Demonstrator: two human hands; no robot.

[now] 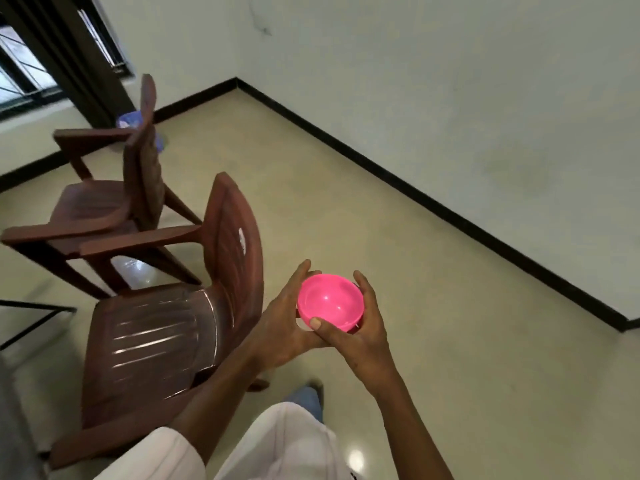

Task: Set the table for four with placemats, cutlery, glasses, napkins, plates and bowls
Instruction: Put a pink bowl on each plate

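Blurred far chair (104,199); glass table (31,317) cut off left

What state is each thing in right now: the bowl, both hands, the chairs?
Pink bowl: upright, empty, held in the air over the floor.
Left hand: gripping the bowl's left side.
Right hand: gripping the bowl's right side, thumb on the near rim.
Near chair: upright, seat empty.
Far chair: upright, seat empty.
Glass table: only a corner in view.
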